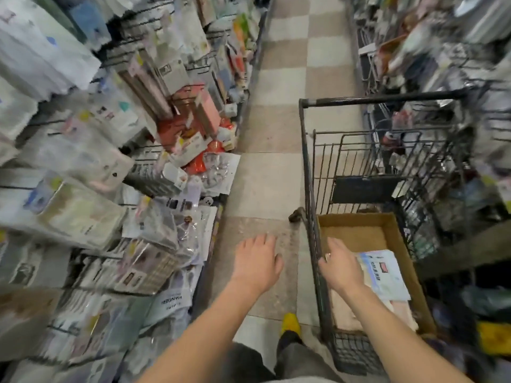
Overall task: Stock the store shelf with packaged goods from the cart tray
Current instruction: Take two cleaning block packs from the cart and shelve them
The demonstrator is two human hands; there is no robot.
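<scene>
At lower right of the frame a flat packet point(383, 275) is seen lying in the cardboard tray point(414, 275), long axis running up-frame, while both hands, left point(258, 262) and right point(338, 268), are held empty with fingers spread.

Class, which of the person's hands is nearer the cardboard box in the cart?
Right. The right hand reaches over the cardboard box; the left hand hovers over the aisle floor, outside the cart.

Head view, single wide-angle: worn high, facing forward and steeply down the aisle; cart point(359, 167) close below-right, shelf point(91, 150) left of cart, floor point(265, 183) between them.
</scene>
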